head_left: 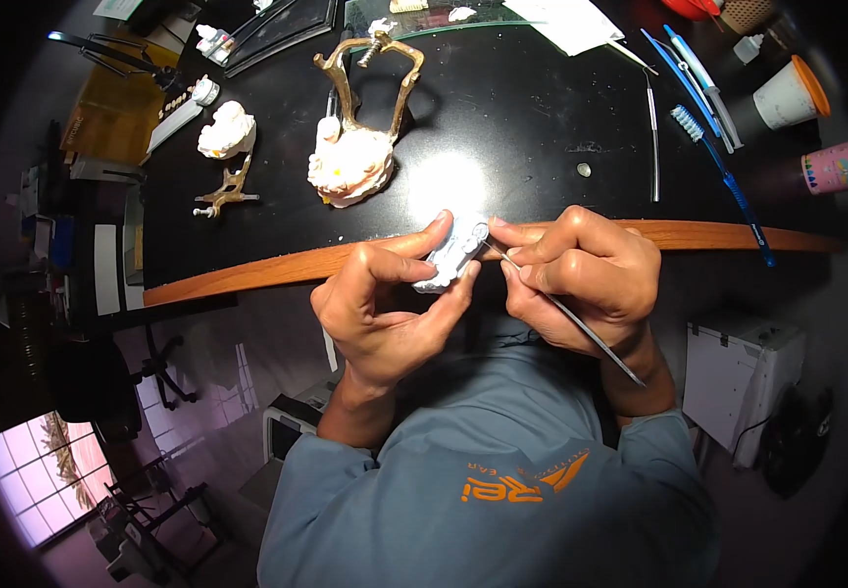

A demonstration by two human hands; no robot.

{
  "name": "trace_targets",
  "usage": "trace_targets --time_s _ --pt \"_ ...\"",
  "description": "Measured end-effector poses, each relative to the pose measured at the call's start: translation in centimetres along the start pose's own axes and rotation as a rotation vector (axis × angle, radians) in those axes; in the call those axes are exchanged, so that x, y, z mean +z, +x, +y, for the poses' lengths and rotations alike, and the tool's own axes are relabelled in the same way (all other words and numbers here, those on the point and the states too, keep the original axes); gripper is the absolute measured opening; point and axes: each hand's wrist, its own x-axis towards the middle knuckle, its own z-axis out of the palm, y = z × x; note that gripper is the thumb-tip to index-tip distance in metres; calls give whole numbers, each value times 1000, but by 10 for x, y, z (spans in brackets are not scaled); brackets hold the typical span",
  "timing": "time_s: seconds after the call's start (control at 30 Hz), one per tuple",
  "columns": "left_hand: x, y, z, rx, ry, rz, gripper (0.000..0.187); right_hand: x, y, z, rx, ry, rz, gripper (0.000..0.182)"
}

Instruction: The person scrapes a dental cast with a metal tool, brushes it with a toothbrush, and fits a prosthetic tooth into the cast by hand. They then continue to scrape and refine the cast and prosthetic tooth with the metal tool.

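Observation:
Pinched between the thumb and fingers of my left hand [380,304] is a small pale grey dental cast [455,257], held tilted just over the table's edge. My right hand [589,276] grips a thin metal dental instrument [591,335] like a pen. Its tip meets the right side of the cast near a tooth, and its pointed rear end sticks out below the hand. My right fingertips are close beside the cast. Beyond my hands stands a brass-coloured articulator [407,93] with a lump of white plaster [350,169] at its near end.
To the left lies another plaster piece [228,132] on a metal frame [235,184]. On the right are a metal instrument [653,142], a blue toothbrush [728,181], a white cup [787,96] and a pink cup [834,168]. Wooden edging [267,272] borders the black table.

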Motion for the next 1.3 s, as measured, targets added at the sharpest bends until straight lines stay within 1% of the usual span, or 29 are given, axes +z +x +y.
trace_targets --time_s 0.07,0.17,0.27,0.37,0.57,0.67,1.07,1.3 --pt "0 1 0 -2 -22 -10 36 -1 0 0 1 8 -7 25" --pt "-2 3 7 -95 -78 -28 35 -2 0 1 -7 17 -21 27" --pt "-4 3 7 -127 -106 -50 35 -3 0 1 -8 18 -32 28" --pt "-7 3 11 -225 -121 -83 38 -4 0 3 -12 29 -40 29" --pt "-10 6 15 -302 -183 -96 37 -6 -1 4 -17 33 -48 29" --pt "-10 8 13 -281 -221 -95 37 -6 0 4 -17 32 -50 28" --pt "-14 17 18 -381 -254 -133 34 -7 0 7 -15 83 -53 23" --pt "-14 15 16 -364 -250 -131 33 -7 -1 8 -1 94 -51 19"
